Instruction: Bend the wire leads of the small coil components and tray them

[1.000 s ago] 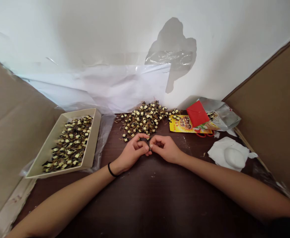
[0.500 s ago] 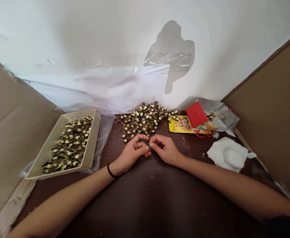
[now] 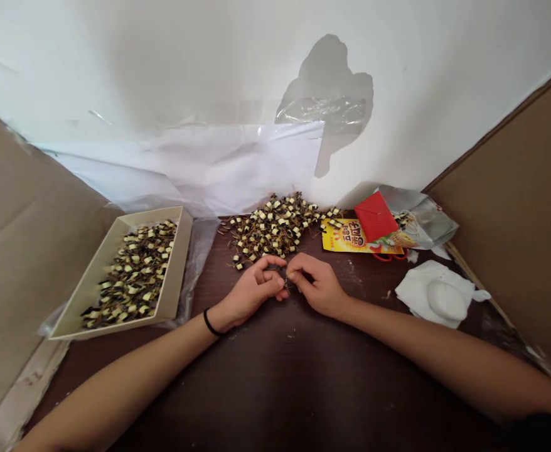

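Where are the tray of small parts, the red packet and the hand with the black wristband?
tray (image 3: 174,279): head view, bare right wall of the tray.
red packet (image 3: 375,216): head view, middle of its red face.
left hand (image 3: 251,290): head view, back of the hand.

Both forearms reach forward and angle inward, so the hands meet at the centre. The left hand (image 3: 251,290) is curled, its fingers bent under and its thumb pressed toward the fingertips. The right hand (image 3: 315,284) mirrors it, its knuckles raised and its fingers pinched. The fingertips of the two hands touch. A thin dark band circles the left wrist.
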Motion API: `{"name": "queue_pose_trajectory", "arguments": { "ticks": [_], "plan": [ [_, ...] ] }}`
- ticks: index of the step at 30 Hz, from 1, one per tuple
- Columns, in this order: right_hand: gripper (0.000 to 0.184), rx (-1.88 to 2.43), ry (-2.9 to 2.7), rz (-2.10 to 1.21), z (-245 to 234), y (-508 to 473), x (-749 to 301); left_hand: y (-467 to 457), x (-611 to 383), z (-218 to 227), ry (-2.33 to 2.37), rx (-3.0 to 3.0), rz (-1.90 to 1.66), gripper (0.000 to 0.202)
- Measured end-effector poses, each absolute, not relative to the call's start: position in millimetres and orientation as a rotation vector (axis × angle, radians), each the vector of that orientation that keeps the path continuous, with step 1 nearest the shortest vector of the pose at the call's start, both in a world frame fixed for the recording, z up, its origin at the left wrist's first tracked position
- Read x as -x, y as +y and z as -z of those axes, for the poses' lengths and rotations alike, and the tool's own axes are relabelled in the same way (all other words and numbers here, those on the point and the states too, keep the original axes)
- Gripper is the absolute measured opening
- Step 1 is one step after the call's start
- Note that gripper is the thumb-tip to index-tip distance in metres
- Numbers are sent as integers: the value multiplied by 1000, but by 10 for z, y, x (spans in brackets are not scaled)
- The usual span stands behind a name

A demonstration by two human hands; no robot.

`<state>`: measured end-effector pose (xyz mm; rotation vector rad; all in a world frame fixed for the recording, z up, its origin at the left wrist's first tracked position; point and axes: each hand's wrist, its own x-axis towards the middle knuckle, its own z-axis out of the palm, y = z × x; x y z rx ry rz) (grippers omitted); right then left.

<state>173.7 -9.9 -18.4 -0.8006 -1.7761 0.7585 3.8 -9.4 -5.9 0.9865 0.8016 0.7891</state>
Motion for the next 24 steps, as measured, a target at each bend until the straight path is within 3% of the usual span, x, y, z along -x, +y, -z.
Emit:
{"name": "queue_pose_trajectory", "arguments": {
  "ticks": [8,20,24],
  "plan": [
    [17,788,-1697,-1038,180,-90,-1722,-80,-28,58,802,-952,-739,40],
    [19,751,-1700,-1048,168,-116,-1722,-77,-10,88,778,-1001,-713,41],
    [18,752,-1695,-1189,163,-98,-1719,-74,-14,67,780,-1044,-680,46]
  ]
}}
